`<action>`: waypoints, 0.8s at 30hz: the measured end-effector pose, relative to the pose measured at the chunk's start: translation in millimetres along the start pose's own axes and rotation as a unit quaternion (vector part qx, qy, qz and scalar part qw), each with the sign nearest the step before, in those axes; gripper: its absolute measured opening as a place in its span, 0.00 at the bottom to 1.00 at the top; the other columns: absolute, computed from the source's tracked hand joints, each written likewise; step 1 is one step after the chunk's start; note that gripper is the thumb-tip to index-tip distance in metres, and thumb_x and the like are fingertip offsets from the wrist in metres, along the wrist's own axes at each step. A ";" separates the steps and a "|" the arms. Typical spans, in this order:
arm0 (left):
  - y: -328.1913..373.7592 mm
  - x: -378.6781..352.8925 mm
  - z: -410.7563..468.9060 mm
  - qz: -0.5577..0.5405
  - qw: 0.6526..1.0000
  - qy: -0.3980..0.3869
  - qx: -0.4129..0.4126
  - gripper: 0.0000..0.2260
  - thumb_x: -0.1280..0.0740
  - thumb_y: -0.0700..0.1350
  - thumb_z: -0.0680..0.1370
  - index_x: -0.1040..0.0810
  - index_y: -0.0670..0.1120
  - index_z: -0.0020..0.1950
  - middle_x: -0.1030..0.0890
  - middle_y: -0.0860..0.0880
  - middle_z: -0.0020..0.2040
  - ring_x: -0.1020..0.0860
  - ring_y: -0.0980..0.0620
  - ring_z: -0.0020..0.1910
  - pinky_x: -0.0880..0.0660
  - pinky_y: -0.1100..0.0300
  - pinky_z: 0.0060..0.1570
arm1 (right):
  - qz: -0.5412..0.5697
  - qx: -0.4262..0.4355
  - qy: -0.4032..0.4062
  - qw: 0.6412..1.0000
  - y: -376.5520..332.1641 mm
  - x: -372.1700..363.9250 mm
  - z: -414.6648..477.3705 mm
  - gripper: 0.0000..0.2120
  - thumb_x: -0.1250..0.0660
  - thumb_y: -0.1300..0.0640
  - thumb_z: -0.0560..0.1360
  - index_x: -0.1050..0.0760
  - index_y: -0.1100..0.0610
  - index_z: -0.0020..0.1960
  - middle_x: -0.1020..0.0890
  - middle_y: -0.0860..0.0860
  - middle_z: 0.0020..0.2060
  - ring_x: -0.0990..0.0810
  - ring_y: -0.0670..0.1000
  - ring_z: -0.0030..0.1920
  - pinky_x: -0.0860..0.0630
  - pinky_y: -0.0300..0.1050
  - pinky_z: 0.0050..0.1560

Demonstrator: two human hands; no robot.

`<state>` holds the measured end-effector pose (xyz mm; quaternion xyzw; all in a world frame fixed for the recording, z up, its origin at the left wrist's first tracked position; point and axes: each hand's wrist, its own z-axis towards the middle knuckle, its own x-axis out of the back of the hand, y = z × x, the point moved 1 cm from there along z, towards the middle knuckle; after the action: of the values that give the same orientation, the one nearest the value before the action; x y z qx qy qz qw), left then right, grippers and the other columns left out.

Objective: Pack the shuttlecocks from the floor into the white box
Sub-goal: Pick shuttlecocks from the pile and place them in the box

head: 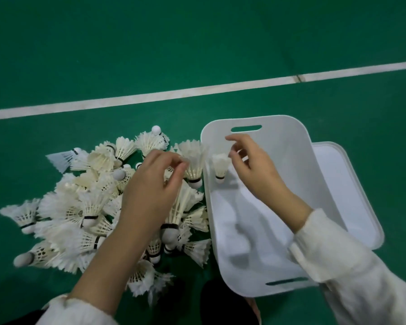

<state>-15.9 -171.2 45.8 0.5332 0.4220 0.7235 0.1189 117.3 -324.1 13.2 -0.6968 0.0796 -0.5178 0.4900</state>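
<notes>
Right hand (256, 171) pinches a shuttlecock (220, 166) by its feathers, the white box (291, 148) beneath. Left hand (150, 186) pinches a second shuttlecock (194, 164), the pile (80, 207) beneath.

Green court floor (197, 43), and a white line (150, 97) cuts across it, lower left to upper right, with a seam showing toward the right. On the near side of the line, a heap of shuttlecocks (80, 207) sprawls on the floor, piled over one another, corks pointing every way. One shuttlecock (155, 134) at the far edge sits cork up. Hard against the heap's right side stands the box (263, 231), top open. To the right of it a lid (352, 195) lies flat, its left part hidden by the box.
</notes>
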 end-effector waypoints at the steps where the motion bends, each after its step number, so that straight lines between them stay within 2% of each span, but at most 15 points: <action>1: 2.3 1.5 0.9 -0.004 1.000 -0.003 -0.007 0.07 0.39 0.50 0.77 0.23 0.50 0.49 0.25 0.56 0.49 0.29 0.60 0.33 0.27 0.56 0.37 | 0.045 0.019 -0.027 0.998 -20.2 7.6 -9.7 0.18 0.41 0.60 0.78 0.35 0.47 0.65 0.26 0.48 0.41 0.26 0.49 0.39 0.27 0.43 0.44; 3: 10.0 2.1 2.2 -0.015 0.999 -0.015 -0.032 0.07 0.38 0.50 0.77 0.22 0.49 0.49 0.25 0.54 0.49 0.31 0.62 0.31 0.31 0.59 0.35 | 0.070 0.038 -0.096 0.992 -49.2 13.0 -22.8 0.23 0.40 0.56 0.78 0.41 0.38 0.67 0.26 0.47 0.39 0.25 0.50 0.38 0.28 0.39 0.41; 4: 15.5 2.3 2.1 -0.020 0.998 -0.019 -0.049 0.07 0.38 0.49 0.77 0.22 0.48 0.49 0.26 0.54 0.48 0.32 0.63 0.31 0.33 0.61 0.34 | 0.054 0.044 -0.115 0.991 -55.9 12.0 -24.9 0.22 0.39 0.55 0.78 0.41 0.37 0.66 0.26 0.46 0.39 0.25 0.49 0.38 0.28 0.38 0.41; 6: 27.3 2.9 2.0 -0.028 0.997 -0.018 -0.071 0.06 0.37 0.48 0.77 0.23 0.48 0.49 0.27 0.54 0.47 0.32 0.65 0.31 0.36 0.67 0.33 | 0.006 0.058 -0.096 0.994 -61.2 9.5 -23.4 0.14 0.37 0.55 0.76 0.31 0.45 0.60 0.25 0.45 0.40 0.25 0.49 0.39 0.28 0.39 0.41; 8: 37.9 4.7 0.7 -0.054 0.997 -0.018 -0.058 0.07 0.39 0.50 0.78 0.27 0.49 0.53 0.27 0.55 0.46 0.31 0.65 0.30 0.36 0.70 0.32 | 0.009 0.047 -0.030 0.998 -59.6 13.8 -20.4 0.03 0.36 0.57 0.76 0.27 0.54 0.49 0.23 0.49 0.41 0.24 0.50 0.40 0.29 0.42 0.40; 10: 46.6 8.5 -0.8 -0.101 0.994 -0.020 -0.028 0.10 0.43 0.54 0.78 0.32 0.51 0.57 0.27 0.57 0.45 0.30 0.62 0.29 0.34 0.66 0.32 | 0.019 0.008 0.040 0.999 -47.7 26.9 -15.9 0.03 0.37 0.57 0.76 0.28 0.57 0.46 0.23 0.53 0.42 0.23 0.54 0.41 0.27 0.47 0.39; 13: 46.5 11.3 -5.1 -0.120 0.992 -0.027 -0.018 0.08 0.43 0.53 0.79 0.31 0.49 0.51 0.26 0.56 0.40 0.26 0.63 0.35 0.32 0.70 0.33 | -0.070 -0.083 0.088 0.990 -9.5 49.3 -10.6 0.06 0.42 0.56 0.78 0.31 0.58 0.46 0.23 0.55 0.43 0.24 0.57 0.43 0.29 0.49 0.41; 15: 40.1 8.1 -7.6 -0.089 0.995 -0.031 -0.020 0.04 0.38 0.48 0.77 0.28 0.48 0.48 0.26 0.53 0.41 0.26 0.59 0.39 0.30 0.67 0.36 | -0.142 -0.162 0.047 0.975 26.9 47.8 -8.6 0.07 0.43 0.55 0.79 0.32 0.57 0.45 0.24 0.56 0.43 0.25 0.59 0.45 0.33 0.47 0.41; 16: 36.1 4.8 -8.1 -0.073 0.997 -0.034 -0.022 0.02 0.37 0.45 0.76 0.27 0.47 0.46 0.26 0.52 0.41 0.27 0.58 0.39 0.30 0.65 0.38 | -0.161 -0.199 0.018 0.966 46.5 41.1 -7.0 0.08 0.43 0.54 0.79 0.31 0.58 0.46 0.24 0.58 0.44 0.24 0.60 0.47 0.33 0.47 0.43; 18: 28.7 -2.5 -9.2 -0.040 0.998 -0.041 -0.030 0.01 0.36 0.42 0.75 0.26 0.46 0.44 0.27 0.53 0.40 0.27 0.59 0.41 0.30 0.68 0.40 | -0.173 -0.244 -0.026 0.954 76.8 22.9 -2.5 0.11 0.43 0.55 0.79 0.29 0.62 0.49 0.22 0.62 0.49 0.24 0.63 0.51 0.30 0.50 0.48; 21: 21.2 -7.7 -10.7 -0.024 0.998 -0.045 -0.037 0.01 0.35 0.41 0.76 0.24 0.46 0.45 0.26 0.55 0.42 0.27 0.63 0.45 0.32 0.74 0.42 | -0.159 -0.232 -0.041 0.959 89.9 0.4 11.0 0.11 0.43 0.55 0.78 0.28 0.63 0.49 0.22 0.63 0.48 0.24 0.62 0.49 0.31 0.49 0.46; 24: 15.4 -7.2 -9.8 -0.030 0.998 -0.032 -0.033 0.02 0.34 0.42 0.76 0.22 0.47 0.47 0.24 0.55 0.44 0.26 0.62 0.45 0.31 0.72 0.44 | -0.146 -0.161 -0.031 0.976 75.7 -21.9 29.4 0.10 0.43 0.54 0.79 0.31 0.60 0.43 0.24 0.58 0.42 0.27 0.57 0.42 0.35 0.46 0.40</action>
<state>-17.2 -189.9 51.6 0.5392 0.4100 0.7154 0.1716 161.0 -331.4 -58.3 -0.7865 0.0445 -0.5421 0.2925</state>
